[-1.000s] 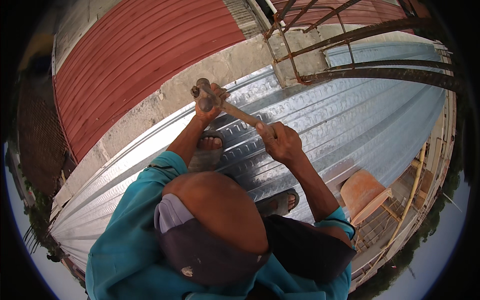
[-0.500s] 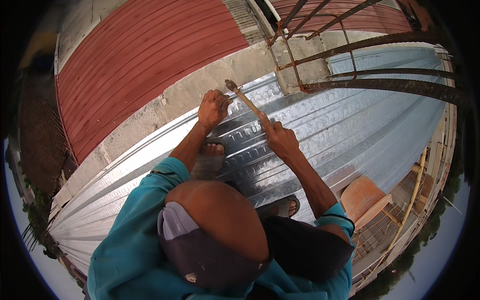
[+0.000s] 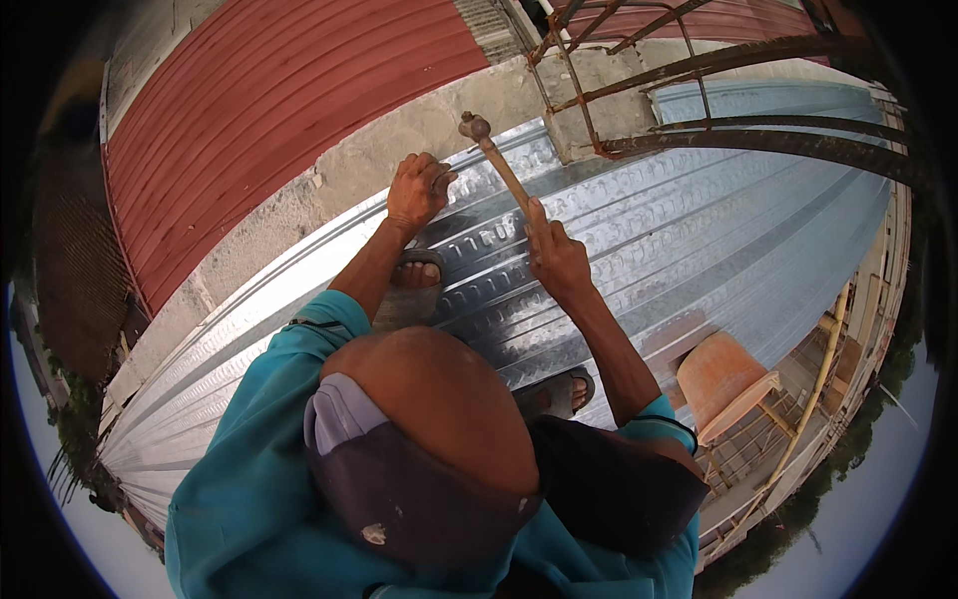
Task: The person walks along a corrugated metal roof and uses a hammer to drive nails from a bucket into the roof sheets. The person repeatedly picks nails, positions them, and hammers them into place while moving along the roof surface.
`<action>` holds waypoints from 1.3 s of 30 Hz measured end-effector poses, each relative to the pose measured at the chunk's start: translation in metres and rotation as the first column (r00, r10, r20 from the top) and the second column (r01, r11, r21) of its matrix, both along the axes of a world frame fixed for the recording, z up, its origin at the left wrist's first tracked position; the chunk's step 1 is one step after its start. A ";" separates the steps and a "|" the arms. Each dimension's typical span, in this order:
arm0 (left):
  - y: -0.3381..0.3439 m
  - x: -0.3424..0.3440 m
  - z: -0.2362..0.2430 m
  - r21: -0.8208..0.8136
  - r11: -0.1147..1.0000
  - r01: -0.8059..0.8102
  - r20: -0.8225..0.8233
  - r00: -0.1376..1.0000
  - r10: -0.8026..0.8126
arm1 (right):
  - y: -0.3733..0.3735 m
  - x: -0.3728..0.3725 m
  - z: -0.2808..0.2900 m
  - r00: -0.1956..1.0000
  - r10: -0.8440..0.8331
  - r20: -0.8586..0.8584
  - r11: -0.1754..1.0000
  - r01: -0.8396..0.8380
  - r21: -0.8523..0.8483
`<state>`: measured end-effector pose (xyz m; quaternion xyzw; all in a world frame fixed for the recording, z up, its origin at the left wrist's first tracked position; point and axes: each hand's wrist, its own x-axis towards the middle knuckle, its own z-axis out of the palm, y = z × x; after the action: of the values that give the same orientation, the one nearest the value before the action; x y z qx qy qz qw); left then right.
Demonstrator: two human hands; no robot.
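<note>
My right hand [image 3: 554,255] is closed around the wooden handle of a hammer [image 3: 494,160], whose metal head is lifted up and away from the sheet. My left hand [image 3: 417,190] rests with pinched fingers on the shiny corrugated metal sheet [image 3: 699,230], close to its upper edge by the concrete wall. Whatever it pinches is too small to make out. My head in a dark cap and my teal sleeves fill the lower middle of the view.
My sandalled feet [image 3: 414,275] stand on the sheet. A concrete wall top [image 3: 329,190] and a red corrugated roof [image 3: 269,110] lie beyond. A rusty metal frame [image 3: 699,100] rises at the upper right. An orange stool [image 3: 723,384] sits below the sheet's right edge.
The hammer head was down at my left hand a second ago. It has since swung up and back, and now stands lifted above the sheet. My left hand stays near the same spot.
</note>
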<state>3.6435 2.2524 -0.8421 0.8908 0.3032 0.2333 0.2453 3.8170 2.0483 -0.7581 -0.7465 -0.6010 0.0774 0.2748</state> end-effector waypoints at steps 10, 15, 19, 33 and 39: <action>0.002 -0.001 0.002 -0.010 1.000 0.008 -0.001 1.000 -0.008 | -0.003 -0.009 -0.025 0.997 -0.060 0.051 0.927 0.075 -0.367; -0.001 0.002 0.003 -0.031 1.000 0.005 -0.020 1.000 -0.006 | -0.002 -0.022 -0.006 0.983 -0.160 -0.090 0.967 0.138 -0.215; -0.004 -0.002 -0.003 -0.028 0.999 0.020 -0.023 1.000 -0.020 | 0.006 -0.013 -0.013 0.986 -0.151 -0.072 0.910 0.110 -0.401; 0.005 0.008 0.044 -0.151 0.987 -0.054 -0.549 0.835 -0.038 | -0.197 -0.069 0.030 0.809 -0.380 -0.449 0.914 0.254 -0.316; -0.004 0.029 0.072 -0.107 0.989 -0.099 -0.727 0.686 -0.010 | -0.227 -0.076 0.035 0.501 -0.721 -0.479 0.676 0.355 -0.646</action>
<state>3.6723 2.2480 -0.7698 0.8837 0.4121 -0.1535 0.1605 3.7411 1.8218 -0.7234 -0.8521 -0.1357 0.4043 0.3034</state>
